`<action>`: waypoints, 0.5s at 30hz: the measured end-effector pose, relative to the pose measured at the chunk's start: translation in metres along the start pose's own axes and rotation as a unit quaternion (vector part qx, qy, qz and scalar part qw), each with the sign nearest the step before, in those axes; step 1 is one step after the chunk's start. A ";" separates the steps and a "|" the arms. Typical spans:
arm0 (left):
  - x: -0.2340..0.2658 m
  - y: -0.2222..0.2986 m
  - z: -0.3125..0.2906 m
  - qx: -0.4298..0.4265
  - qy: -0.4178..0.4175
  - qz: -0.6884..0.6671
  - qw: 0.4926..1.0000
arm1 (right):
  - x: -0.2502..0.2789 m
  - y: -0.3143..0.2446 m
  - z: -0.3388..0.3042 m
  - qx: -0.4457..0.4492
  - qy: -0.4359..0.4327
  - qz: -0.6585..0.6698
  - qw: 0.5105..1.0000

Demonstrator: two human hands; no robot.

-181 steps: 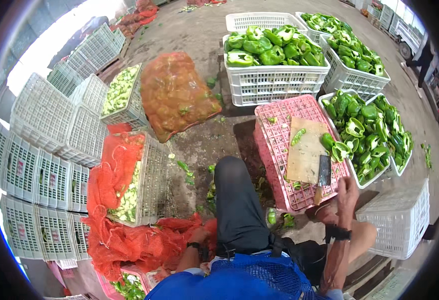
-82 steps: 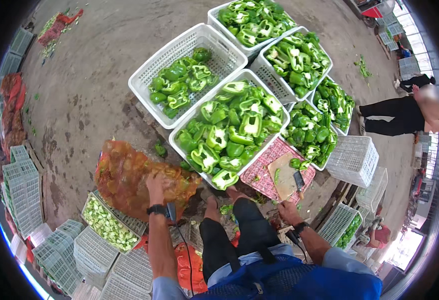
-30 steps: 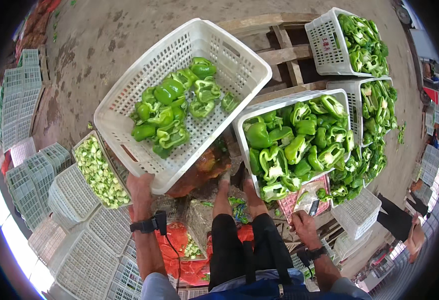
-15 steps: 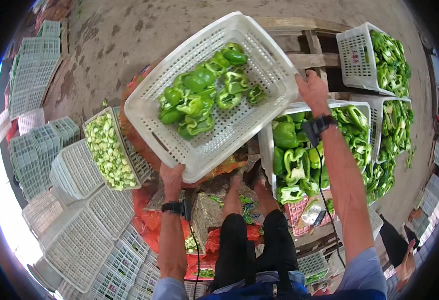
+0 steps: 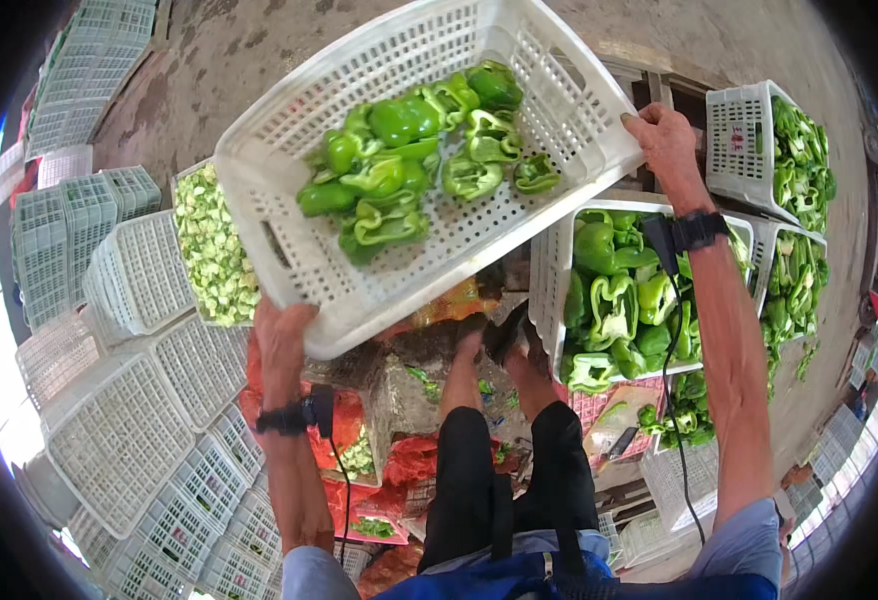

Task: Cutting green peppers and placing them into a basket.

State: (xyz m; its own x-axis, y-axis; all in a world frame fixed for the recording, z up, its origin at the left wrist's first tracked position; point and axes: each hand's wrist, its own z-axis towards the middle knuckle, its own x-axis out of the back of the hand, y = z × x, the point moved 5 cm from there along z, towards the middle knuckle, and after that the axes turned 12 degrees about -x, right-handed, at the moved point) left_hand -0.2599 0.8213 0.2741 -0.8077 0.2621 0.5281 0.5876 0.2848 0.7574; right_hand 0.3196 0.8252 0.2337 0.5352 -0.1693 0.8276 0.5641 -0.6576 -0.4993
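Note:
Held up in front of me is a white plastic crate, tilted, with several cut green bell peppers bunched in its middle. My left hand is closed on its near-left corner. At the right end, my right hand grips the rim, thumb on the edge. Under my right forearm stands another white crate, filled with green pepper pieces. Both wrists wear a black strapped device with a cable.
On the left are stacked white crates and a crate of pale green pepper cores. More pepper-filled crates line the right, by a wooden pallet. Red mesh sacks lie near my legs. A knife rests on a board at right.
The held crate has come up closer and looks larger. My left hand has moved left and slightly up, my right hand right and up. The view has shifted a little.

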 end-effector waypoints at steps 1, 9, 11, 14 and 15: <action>0.012 0.001 -0.018 0.012 0.026 0.024 0.999 | 0.004 -0.004 -0.015 -0.029 -0.023 0.055 0.998; 0.107 -0.083 -0.139 0.043 0.088 0.000 0.995 | -0.059 -0.048 -0.187 -0.004 -0.088 0.083 0.993; 0.119 -0.131 -0.141 0.048 0.065 0.061 0.995 | -0.093 -0.048 -0.220 -0.013 -0.101 0.043 0.994; 0.111 -0.215 -0.157 0.068 0.108 0.088 0.988 | -0.121 -0.014 -0.288 -0.025 -0.109 0.013 0.994; 0.107 -0.242 -0.161 0.085 0.097 0.094 0.987 | -0.128 0.005 -0.304 -0.066 -0.119 0.019 0.991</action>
State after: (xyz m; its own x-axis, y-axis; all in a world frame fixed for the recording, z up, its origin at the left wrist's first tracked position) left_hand -0.4962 0.6320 0.2098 -0.6683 0.1470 0.7292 0.7139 0.4023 0.5732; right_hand 0.0627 0.6205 0.2039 0.6961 -0.0281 0.7174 0.4623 -0.7470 -0.4778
